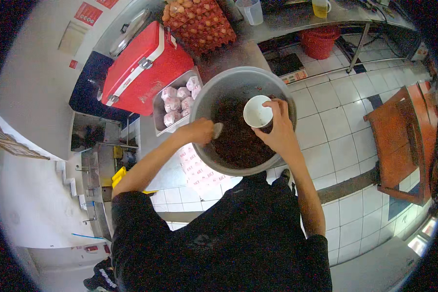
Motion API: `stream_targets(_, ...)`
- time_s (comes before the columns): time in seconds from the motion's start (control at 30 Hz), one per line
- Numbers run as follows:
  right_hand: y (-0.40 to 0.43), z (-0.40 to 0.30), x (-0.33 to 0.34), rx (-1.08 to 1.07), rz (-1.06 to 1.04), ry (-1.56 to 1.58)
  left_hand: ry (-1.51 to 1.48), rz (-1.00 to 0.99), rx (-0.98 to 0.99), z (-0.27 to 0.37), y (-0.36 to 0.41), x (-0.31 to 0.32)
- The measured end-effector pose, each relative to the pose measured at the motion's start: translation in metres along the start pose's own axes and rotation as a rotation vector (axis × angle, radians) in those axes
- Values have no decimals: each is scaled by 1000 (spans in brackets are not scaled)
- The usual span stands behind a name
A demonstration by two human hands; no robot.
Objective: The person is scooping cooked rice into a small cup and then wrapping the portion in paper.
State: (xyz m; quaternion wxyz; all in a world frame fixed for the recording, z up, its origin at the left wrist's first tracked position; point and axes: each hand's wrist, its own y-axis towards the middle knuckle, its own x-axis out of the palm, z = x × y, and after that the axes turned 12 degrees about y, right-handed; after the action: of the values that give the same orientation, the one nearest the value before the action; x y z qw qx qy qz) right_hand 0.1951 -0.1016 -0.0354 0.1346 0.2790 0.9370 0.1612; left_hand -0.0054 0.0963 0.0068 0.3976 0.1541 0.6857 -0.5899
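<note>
A large grey round pot (200, 109) stands before me, holding a dark brown, crumbly mass (237, 146). Over its right part, my right hand (279, 129) grips a white cup (257, 111) by the rim and side. The cup is tilted so that its mouth faces me, and a few dark specks show inside. At the pot's left rim my left hand (199, 131) is closed around a small spoon-like utensil (217, 130). Most of that utensil is hidden by the fist, and its exact kind cannot be told.
Left of the pot, a metal tray (160, 124) holds several paper-wrapped bundles (172, 104), beside a red cooler box (142, 73). Printed paper (204, 168) lies by the pot's near edge. Egg trays (204, 27) are stacked behind. An orange-brown table (398, 142) stands right, across the tiled floor (321, 124).
</note>
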Motion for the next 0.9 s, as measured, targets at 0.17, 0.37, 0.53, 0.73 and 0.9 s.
stream_targets(0.17,1,-6,1,33,-40,-31,-215,-149,-108,-19,71,85)
stream_targets(0.37,2,1,-1,73,-61,-24,-336,491,412,24,109,83)
stream_targets(0.53,4,-1,-4,37,20,-57,-5,305,114,39,75,62)
stream_targets(0.73,6,0,-1,58,56,-10,81,120,-250,15,9,8)
stream_targets(0.9,6,-11,3,33,29,32,-212,138,-185,-54,102,98)
